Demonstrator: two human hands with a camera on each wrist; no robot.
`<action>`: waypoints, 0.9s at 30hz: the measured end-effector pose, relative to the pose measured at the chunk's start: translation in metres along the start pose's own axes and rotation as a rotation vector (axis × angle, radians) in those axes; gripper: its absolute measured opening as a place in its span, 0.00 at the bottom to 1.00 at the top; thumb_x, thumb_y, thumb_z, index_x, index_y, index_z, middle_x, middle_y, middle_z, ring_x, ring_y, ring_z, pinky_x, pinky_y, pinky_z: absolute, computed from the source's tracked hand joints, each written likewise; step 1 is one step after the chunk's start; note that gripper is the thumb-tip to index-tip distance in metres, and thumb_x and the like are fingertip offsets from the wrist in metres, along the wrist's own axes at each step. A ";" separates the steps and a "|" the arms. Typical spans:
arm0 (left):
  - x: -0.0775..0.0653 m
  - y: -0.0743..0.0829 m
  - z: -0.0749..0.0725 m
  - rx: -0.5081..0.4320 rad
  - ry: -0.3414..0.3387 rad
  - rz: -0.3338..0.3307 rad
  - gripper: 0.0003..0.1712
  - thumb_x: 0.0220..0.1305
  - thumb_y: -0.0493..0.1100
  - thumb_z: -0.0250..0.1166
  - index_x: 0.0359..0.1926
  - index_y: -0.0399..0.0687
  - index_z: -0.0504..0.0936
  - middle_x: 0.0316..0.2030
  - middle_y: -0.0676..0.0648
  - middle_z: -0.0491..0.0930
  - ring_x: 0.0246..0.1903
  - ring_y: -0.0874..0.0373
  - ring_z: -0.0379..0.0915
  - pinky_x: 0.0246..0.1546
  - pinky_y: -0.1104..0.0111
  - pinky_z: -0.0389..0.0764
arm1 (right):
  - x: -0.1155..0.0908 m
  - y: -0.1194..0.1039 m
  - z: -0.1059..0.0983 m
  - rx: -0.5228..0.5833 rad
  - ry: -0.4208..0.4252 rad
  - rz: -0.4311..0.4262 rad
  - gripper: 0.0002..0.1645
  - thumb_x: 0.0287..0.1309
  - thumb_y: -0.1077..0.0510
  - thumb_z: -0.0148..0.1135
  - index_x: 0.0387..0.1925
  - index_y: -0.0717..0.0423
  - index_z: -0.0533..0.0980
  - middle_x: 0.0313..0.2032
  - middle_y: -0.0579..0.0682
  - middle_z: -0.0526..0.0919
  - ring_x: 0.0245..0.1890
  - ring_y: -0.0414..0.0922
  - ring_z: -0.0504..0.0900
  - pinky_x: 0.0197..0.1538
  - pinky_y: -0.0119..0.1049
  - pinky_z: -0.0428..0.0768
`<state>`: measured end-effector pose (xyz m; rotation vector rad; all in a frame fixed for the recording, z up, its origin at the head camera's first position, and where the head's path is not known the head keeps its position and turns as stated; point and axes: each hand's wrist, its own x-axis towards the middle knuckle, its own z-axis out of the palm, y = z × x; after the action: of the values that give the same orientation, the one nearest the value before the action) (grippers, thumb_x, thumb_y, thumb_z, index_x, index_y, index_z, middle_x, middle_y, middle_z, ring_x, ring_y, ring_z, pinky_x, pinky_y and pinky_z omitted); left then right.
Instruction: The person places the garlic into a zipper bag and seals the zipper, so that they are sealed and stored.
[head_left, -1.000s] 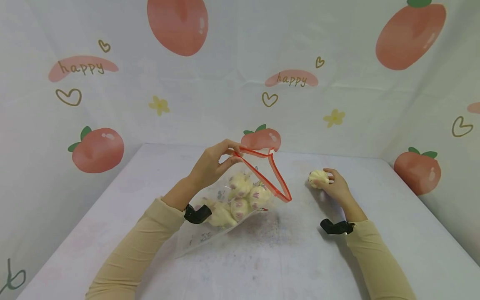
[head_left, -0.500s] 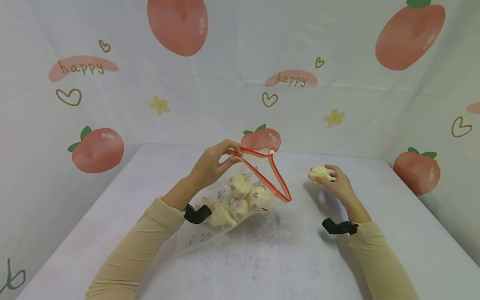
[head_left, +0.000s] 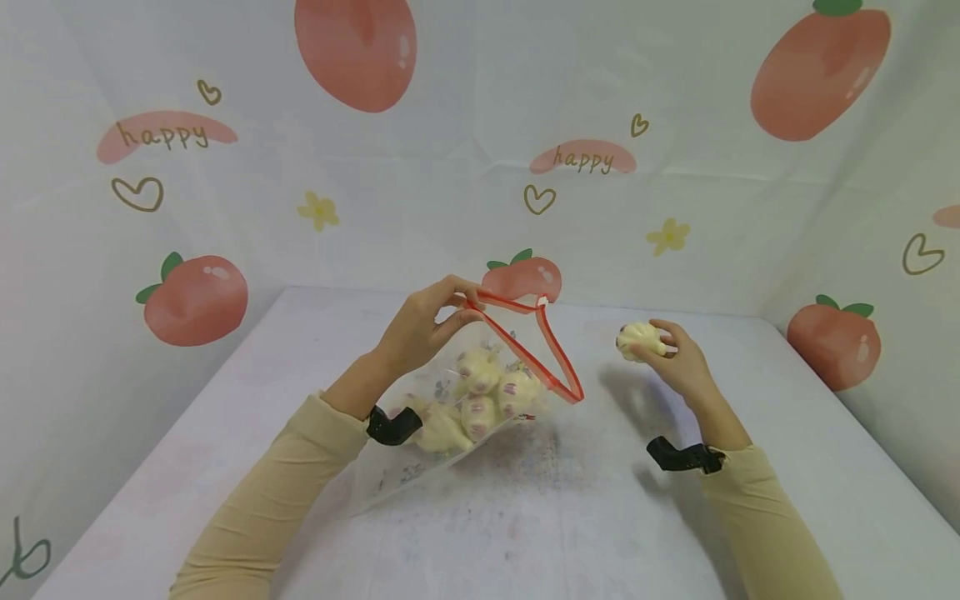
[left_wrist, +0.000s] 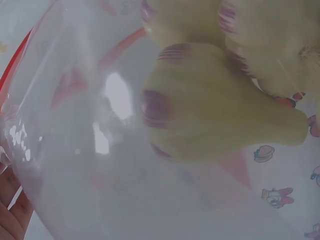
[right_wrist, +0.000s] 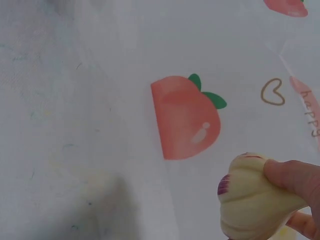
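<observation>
My left hand (head_left: pixel 423 325) pinches the red-edged mouth of a clear zip bag (head_left: pixel 420 475), holding it raised and gaping to the right. Several garlic bulbs (head_left: pixel 480 417), cream with purple streaks, lie inside; the left wrist view shows one bulb (left_wrist: pixel 200 105) close through the plastic. Off to the right, my right hand (head_left: pixel 682 358) holds a single garlic bulb (head_left: pixel 639 342) between thumb and fingers, above the table and apart from the bag. In the right wrist view the thumb presses on that bulb (right_wrist: pixel 255 200).
The white table (head_left: pixel 510 550) has dark specks below the bag. Behind it hangs a white cloth (head_left: pixel 450 167) printed with fruit, hearts and the word happy. A black wrist mount (head_left: pixel 393 427) sits in front of part of the bag.
My right hand has risen slightly with the garlic bulb, whose shadow now lies further below it. The left hand and bag have barely moved.
</observation>
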<state>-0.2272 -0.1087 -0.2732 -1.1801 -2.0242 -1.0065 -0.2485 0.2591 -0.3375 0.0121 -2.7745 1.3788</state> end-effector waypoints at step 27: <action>0.010 0.001 -0.008 -0.076 0.099 0.047 0.21 0.61 0.50 0.54 0.37 0.33 0.70 0.42 0.34 0.80 0.43 0.45 0.81 0.48 0.67 0.79 | -0.013 -0.028 -0.002 0.000 0.022 -0.090 0.41 0.61 0.45 0.57 0.69 0.55 0.53 0.63 0.70 0.63 0.54 0.60 0.73 0.39 0.27 0.70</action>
<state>-0.2301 -0.1104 -0.2605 -1.1874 -1.8876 -1.1047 -0.2347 0.2437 -0.3142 0.1194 -2.7197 1.3499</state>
